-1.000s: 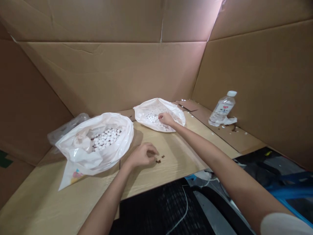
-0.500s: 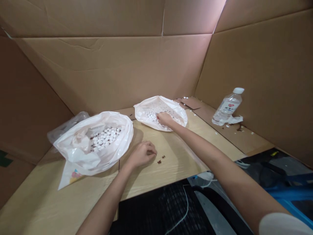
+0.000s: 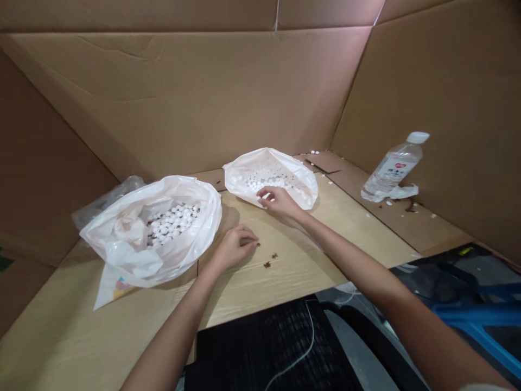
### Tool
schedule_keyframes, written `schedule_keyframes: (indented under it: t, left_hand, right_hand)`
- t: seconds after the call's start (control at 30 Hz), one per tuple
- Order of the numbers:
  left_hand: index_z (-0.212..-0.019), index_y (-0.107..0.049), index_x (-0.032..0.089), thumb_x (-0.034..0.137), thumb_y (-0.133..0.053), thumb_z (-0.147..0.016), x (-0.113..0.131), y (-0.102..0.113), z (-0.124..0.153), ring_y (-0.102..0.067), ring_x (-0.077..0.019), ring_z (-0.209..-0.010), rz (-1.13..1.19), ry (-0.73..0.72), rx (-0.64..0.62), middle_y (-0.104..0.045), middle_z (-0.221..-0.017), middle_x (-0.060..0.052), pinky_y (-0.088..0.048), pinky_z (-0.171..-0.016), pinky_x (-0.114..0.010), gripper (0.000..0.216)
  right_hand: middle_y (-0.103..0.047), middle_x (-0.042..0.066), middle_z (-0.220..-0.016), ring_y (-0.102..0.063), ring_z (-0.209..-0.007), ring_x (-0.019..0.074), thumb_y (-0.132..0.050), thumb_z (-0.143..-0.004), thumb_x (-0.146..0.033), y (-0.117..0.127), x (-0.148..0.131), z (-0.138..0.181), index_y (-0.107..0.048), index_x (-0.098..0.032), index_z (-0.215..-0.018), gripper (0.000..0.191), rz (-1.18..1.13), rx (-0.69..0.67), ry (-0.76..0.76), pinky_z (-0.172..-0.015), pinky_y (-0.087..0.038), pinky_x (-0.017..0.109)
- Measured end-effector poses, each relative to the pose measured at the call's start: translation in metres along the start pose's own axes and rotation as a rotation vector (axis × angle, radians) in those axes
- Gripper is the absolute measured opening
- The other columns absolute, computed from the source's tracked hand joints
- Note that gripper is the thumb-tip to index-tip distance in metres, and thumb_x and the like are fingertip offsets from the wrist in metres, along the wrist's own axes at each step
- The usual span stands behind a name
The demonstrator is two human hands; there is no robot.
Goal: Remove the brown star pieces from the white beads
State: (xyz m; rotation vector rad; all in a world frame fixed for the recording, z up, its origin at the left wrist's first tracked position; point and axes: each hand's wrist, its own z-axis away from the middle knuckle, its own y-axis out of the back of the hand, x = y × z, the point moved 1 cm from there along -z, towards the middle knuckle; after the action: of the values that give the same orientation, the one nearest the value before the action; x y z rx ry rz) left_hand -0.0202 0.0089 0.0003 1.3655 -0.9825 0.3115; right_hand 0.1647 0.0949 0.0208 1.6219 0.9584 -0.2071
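L hand [image 3: 240, 244]: fingertips nearly together at a tiny brown bit [image 3: 258, 244], can't tell if pinched. R hand [image 3: 280, 202]: thumb n index curled at the far bag [image 3: 269, 156], ~1 o'clock from L, white pellets [image 3: 256, 185] inside; grip unclear tbh. Imo pinch lightly, tiny stuff slips.

The near bag [image 3: 189, 260] is white, its corner printed pink, blue and yellow; white balls [image 3: 173, 222] inside it mingle with dark reddish-brown. The far bag [image 3: 260, 157] is also white, dark specks among its white pieces [image 3: 275, 182]. Dark brown bits [image 3: 267, 265] dot the pale yellowish desk [image 3: 305, 271]. Cardboard walls [image 3: 195, 103] are plain brown; the clear bottle [image 3: 377, 183] has a white cap [image 3: 418, 137] and a red-marked white label [image 3: 396, 168]
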Motion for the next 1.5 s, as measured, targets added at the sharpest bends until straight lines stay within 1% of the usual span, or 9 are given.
schedule_keyframes:
  t: [0.1,0.2,0.37,0.57,0.73,0.9,1.2,1.33,1.5]
  left_hand:
    - [-0.088,-0.072,0.020,0.018,-0.056,-0.081,-0.005,0.001,-0.002,-0.061,-0.0096,-0.092,0.039,0.033,0.011,-0.069,-0.097,-0.003,-0.050,-0.090,-0.024,0.018]
    - [-0.087,-0.072,0.020,0.018,-0.054,-0.081,-0.007,0.000,-0.004,-0.061,-0.0098,-0.093,0.066,0.064,0.001,-0.069,-0.097,-0.002,-0.049,-0.091,-0.025,0.020]
    - [-0.086,-0.072,0.020,0.019,-0.055,-0.080,-0.009,-0.001,-0.005,-0.061,-0.0082,-0.088,0.075,0.058,0.017,-0.068,-0.093,-0.002,-0.050,-0.084,-0.021,0.018]
    - [-0.084,-0.072,0.020,0.017,-0.054,-0.079,-0.008,-0.002,-0.006,-0.060,-0.0080,-0.089,0.072,0.059,-0.007,-0.067,-0.092,-0.001,-0.049,-0.087,-0.023,0.018]
    - [-0.083,-0.072,0.022,0.017,-0.057,-0.079,-0.008,-0.002,-0.006,-0.060,-0.0066,-0.087,0.051,0.066,-0.005,-0.066,-0.091,0.001,-0.046,-0.087,-0.023,0.016]
    - [-0.083,-0.072,0.022,0.017,-0.056,-0.079,-0.011,-0.003,-0.005,-0.060,-0.0074,-0.087,0.031,0.025,0.005,-0.067,-0.091,-0.001,-0.049,-0.087,-0.024,0.017]
    - [-0.082,-0.072,0.020,0.017,-0.057,-0.079,-0.011,-0.003,-0.004,-0.060,-0.0072,-0.087,0.026,0.026,0.004,-0.066,-0.092,-0.001,-0.050,-0.088,-0.024,0.015]
    - [-0.082,-0.072,0.021,0.019,-0.061,-0.078,-0.008,-0.004,-0.004,-0.060,-0.0077,-0.086,0.025,0.023,0.007,-0.066,-0.091,-0.001,-0.050,-0.087,-0.023,0.013]
    - [-0.080,-0.073,0.023,0.013,-0.062,-0.074,-0.006,-0.005,-0.004,-0.060,-0.0074,-0.089,0.018,0.049,0.000,-0.066,-0.093,0.001,-0.049,-0.092,-0.025,0.015]
  right_hand:
    - [-0.066,0.006,-0.090,-0.060,-0.074,0.0118,-0.055,-0.088,-0.031,-0.010,-0.004,0.032,-0.064,-0.012,-0.097,0.023,-0.342,-0.074,0.113,-0.066,-0.046,0.022]
    - [-0.066,0.006,-0.093,-0.060,-0.076,0.0110,-0.058,-0.085,-0.025,-0.014,-0.005,0.053,-0.065,-0.013,-0.095,0.017,-0.454,-0.148,0.172,-0.067,-0.047,0.022]
    - [-0.067,0.004,-0.090,-0.061,-0.077,0.0104,-0.060,-0.085,-0.019,-0.007,-0.005,0.060,-0.066,-0.014,-0.094,0.013,-0.406,-0.294,0.292,-0.069,-0.048,0.023]
    - [-0.066,0.002,-0.086,-0.058,-0.077,0.0098,-0.060,-0.086,-0.018,-0.007,-0.005,0.061,-0.067,-0.015,-0.093,0.011,-0.270,-0.362,0.380,-0.069,-0.044,0.022]
    - [-0.065,0.002,-0.088,-0.058,-0.079,0.0102,-0.058,-0.087,-0.016,-0.007,-0.007,0.063,-0.067,-0.015,-0.093,0.011,-0.234,-0.364,0.423,-0.072,-0.043,0.022]
    - [-0.066,0.003,-0.090,-0.059,-0.082,0.0106,-0.057,-0.087,-0.015,-0.008,-0.008,0.063,-0.069,-0.016,-0.093,0.013,-0.203,-0.371,0.458,-0.075,-0.044,0.023]
    - [-0.065,0.004,-0.096,-0.060,-0.085,0.0111,-0.057,-0.088,-0.016,-0.012,-0.004,0.062,-0.071,-0.017,-0.098,0.017,-0.168,-0.349,0.519,-0.076,-0.044,0.023]
    - [-0.065,0.004,-0.094,-0.059,-0.084,0.0111,-0.057,-0.087,-0.013,-0.011,-0.006,0.063,-0.069,-0.016,-0.097,0.016,-0.154,-0.346,0.504,-0.075,-0.043,0.022]
    - [-0.063,0.003,-0.087,-0.057,-0.080,0.0108,-0.056,-0.085,-0.010,-0.011,-0.008,0.064,-0.065,-0.015,-0.089,0.011,-0.141,-0.342,0.494,-0.073,-0.041,0.022]
